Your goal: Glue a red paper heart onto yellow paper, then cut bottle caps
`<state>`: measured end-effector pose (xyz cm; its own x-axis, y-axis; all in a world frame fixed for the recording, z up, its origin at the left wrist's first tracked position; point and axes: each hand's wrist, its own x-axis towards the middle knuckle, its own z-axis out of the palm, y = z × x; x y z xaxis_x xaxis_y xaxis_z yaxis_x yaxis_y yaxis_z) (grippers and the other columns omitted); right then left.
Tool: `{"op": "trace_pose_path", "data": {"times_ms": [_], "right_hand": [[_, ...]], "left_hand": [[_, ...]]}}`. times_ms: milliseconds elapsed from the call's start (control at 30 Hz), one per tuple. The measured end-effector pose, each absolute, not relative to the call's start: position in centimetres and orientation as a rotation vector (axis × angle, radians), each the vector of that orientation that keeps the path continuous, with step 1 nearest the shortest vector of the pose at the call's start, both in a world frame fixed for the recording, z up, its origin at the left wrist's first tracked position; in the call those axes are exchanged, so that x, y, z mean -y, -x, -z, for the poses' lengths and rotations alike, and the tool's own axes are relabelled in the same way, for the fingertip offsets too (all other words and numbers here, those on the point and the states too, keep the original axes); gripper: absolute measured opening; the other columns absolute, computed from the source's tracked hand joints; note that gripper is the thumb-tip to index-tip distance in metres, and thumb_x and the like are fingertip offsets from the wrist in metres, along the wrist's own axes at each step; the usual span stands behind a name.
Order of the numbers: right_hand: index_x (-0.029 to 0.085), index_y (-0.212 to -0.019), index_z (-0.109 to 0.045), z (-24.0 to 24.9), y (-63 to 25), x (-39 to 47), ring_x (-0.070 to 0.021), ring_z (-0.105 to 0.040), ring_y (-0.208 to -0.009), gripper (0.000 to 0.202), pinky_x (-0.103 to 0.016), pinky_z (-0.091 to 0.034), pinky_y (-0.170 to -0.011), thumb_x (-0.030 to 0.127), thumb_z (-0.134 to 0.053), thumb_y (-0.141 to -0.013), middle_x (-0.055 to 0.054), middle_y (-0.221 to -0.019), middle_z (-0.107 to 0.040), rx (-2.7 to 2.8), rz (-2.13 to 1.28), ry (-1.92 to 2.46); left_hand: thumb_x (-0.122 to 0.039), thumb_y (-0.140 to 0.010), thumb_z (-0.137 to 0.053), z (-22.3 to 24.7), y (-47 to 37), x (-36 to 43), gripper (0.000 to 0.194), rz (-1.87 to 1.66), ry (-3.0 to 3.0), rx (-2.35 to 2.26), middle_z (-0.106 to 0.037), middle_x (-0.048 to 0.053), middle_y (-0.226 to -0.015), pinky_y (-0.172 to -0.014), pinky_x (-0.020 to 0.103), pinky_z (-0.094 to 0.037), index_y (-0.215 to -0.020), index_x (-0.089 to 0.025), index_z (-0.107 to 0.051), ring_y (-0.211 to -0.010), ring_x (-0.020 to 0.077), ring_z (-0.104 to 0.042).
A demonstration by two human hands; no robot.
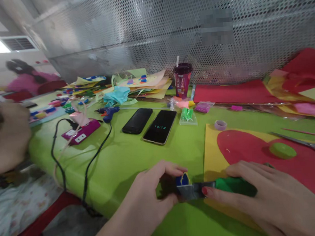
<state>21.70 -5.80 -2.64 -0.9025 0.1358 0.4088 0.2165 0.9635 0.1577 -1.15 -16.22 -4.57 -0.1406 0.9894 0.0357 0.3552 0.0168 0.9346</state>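
My left hand (155, 191) pinches a small blue clay piece (182, 179) with yellow on it, above the green table (115, 172). Closed around the green handle of a utility knife (228, 184) is my right hand (261, 193). The knife's grey metal end lies against the front of the blue piece, and a red-nailed fingertip presses on the metal. Beneath my right hand are a yellow sheet (209, 154) and a red paper shape (236, 144), with a round green clay disc (282, 150) on the red.
Two phones (137, 121) lie behind my hands, near a purple cup (182, 80). Scissors (298, 141) rest at the right. A glue gun (109, 112) and a power strip (82, 132) with cables are at the left. Another person's arm (8, 133) reaches in at the far left.
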Motion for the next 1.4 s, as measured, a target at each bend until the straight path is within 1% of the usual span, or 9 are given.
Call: {"op": "trace_pose_path", "data": {"times_ms": [167,333,467,633,833,1033,1200,1267,1400], "right_hand": [[0.043,-0.120,-0.058,2.7,-21.4,5.9,-0.0194,-0.061,-0.060,0.059,-0.026,-0.042,-0.048,0.008,-0.034,-0.079,-0.003,-0.075,-0.061,2.662,0.294,0.284],[0.039,-0.114,-0.062,2.4,-21.1,5.8,-0.0187,-0.061,-0.054,0.057,-0.025,-0.043,-0.044,0.007,-0.039,-0.073,-0.003,-0.070,-0.062,2.659,0.341,0.240],[0.037,-0.115,-0.061,2.2,-21.0,5.7,-0.0202,-0.062,-0.053,0.058,-0.027,-0.046,-0.042,0.006,-0.040,-0.070,-0.004,-0.070,-0.063,2.668,0.338,0.200],[0.036,-0.126,-0.053,2.8,-21.5,5.8,-0.0225,-0.063,-0.055,0.063,-0.032,-0.049,-0.045,0.010,-0.039,-0.071,-0.005,-0.072,-0.063,2.713,0.340,0.165],[0.039,-0.141,-0.035,3.7,-22.0,5.9,-0.0273,-0.064,-0.065,0.079,-0.034,-0.046,-0.050,0.012,-0.041,-0.067,-0.007,-0.083,-0.064,2.733,0.525,0.202],[0.035,-0.146,-0.026,3.7,-22.2,5.9,-0.0276,-0.063,-0.067,0.079,-0.033,-0.046,-0.049,0.011,-0.039,-0.072,-0.010,-0.086,-0.062,2.776,0.457,0.187],[0.033,-0.151,-0.011,3.7,-22.6,5.9,-0.0271,-0.063,-0.066,0.084,-0.033,-0.046,-0.049,0.007,-0.036,-0.075,-0.011,-0.086,-0.060,2.775,0.502,0.207],[0.031,-0.152,-0.008,3.8,-22.5,6.0,-0.0268,-0.063,-0.065,0.085,-0.033,-0.045,-0.049,0.007,-0.035,-0.075,-0.011,-0.085,-0.060,2.772,0.506,0.202],[0.032,-0.151,-0.015,4.0,-22.3,6.1,-0.0279,-0.064,-0.067,0.087,-0.034,-0.046,-0.048,0.009,-0.038,-0.071,-0.010,-0.087,-0.061,2.783,0.510,0.209]], "left_hand": [[-0.010,-0.069,-0.064,4.8,1.1,16.2,0.022,-1.147,-1.387,-1.616,-0.070,0.001,-0.102,-0.086,0.028,-0.050,-0.086,-0.023,-0.061,-0.097,0.0184,-0.065],[-0.014,-0.066,-0.067,4.6,0.9,16.2,0.019,-1.158,-1.331,-1.608,-0.071,0.001,-0.099,-0.083,0.030,-0.051,-0.082,-0.023,-0.062,-0.096,0.0200,-0.065],[-0.013,-0.064,-0.067,4.2,0.8,16.2,0.018,-1.174,-1.327,-1.606,-0.072,0.000,-0.097,-0.083,0.030,-0.050,-0.079,-0.023,-0.062,-0.093,0.0192,-0.066],[-0.009,-0.064,-0.064,4.0,0.8,16.1,0.018,-1.190,-1.324,-1.593,-0.072,0.000,-0.095,-0.079,0.026,-0.051,-0.076,-0.021,-0.060,-0.090,0.0173,-0.067],[-0.007,-0.065,-0.063,4.2,1.0,16.2,0.020,-1.183,-1.363,-1.582,-0.071,0.000,-0.097,-0.082,0.028,-0.051,-0.078,-0.022,-0.060,-0.094,0.0181,-0.066],[-0.006,-0.065,-0.062,4.3,1.0,16.3,0.021,-1.199,-1.344,-1.575,-0.071,0.000,-0.096,-0.083,0.028,-0.051,-0.078,-0.022,-0.058,-0.094,0.0173,-0.066],[-0.005,-0.065,-0.061,4.3,0.9,16.3,0.023,-1.178,-1.337,-1.586,-0.071,-0.002,-0.098,-0.081,0.025,-0.050,-0.079,-0.022,-0.058,-0.093,0.0151,-0.066],[-0.005,-0.065,-0.062,4.2,0.9,16.3,0.022,-1.178,-1.344,-1.584,-0.071,-0.002,-0.096,-0.080,0.024,-0.050,-0.079,-0.022,-0.057,-0.090,0.0142,-0.066],[-0.006,-0.066,-0.061,4.0,0.8,16.3,0.019,-1.191,-1.369,-1.578,-0.071,-0.003,-0.094,-0.078,0.023,-0.050,-0.077,-0.022,-0.057,-0.090,0.0137,-0.066]]}}
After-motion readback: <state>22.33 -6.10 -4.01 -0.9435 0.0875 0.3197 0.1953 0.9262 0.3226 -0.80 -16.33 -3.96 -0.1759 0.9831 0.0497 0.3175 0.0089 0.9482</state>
